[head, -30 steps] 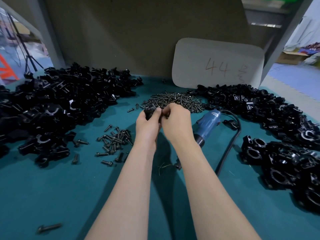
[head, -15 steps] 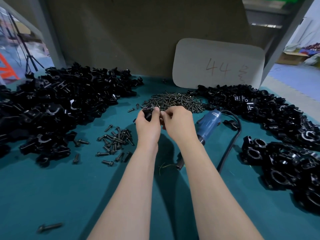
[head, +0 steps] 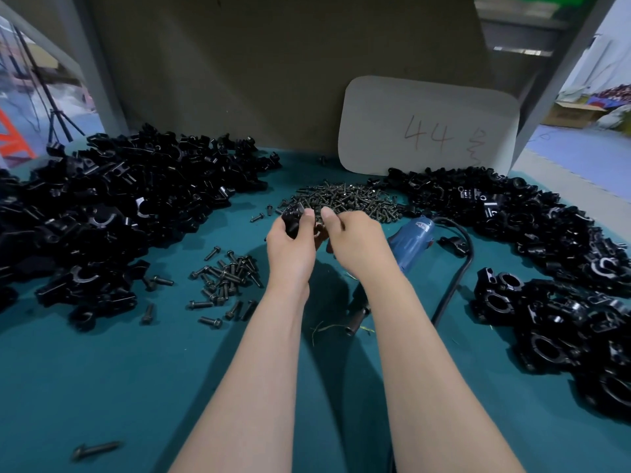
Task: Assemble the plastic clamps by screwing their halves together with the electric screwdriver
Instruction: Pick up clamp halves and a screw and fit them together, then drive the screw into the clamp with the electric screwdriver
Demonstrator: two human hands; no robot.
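Note:
My left hand grips a black plastic clamp above the green table, just in front of the heap of small dark screws. Beside it, my right hand has its fingers curled, thumb and forefinger pinched close to the clamp; what they pinch is hidden. The blue electric screwdriver lies on the table right of my right hand, its bit end pointing toward me and partly hidden by my forearm. Its black cable loops to the right.
A big pile of black clamp halves fills the left side. More halves lie at the back right, and assembled clamps at the near right. Longer bolts lie scattered left of my left arm. A card marked 44 leans on the back wall.
Both hands have drawn back a little from the screw heap toward me, and the black clamp now shows more plainly in my left hand. The screwdriver has not moved.

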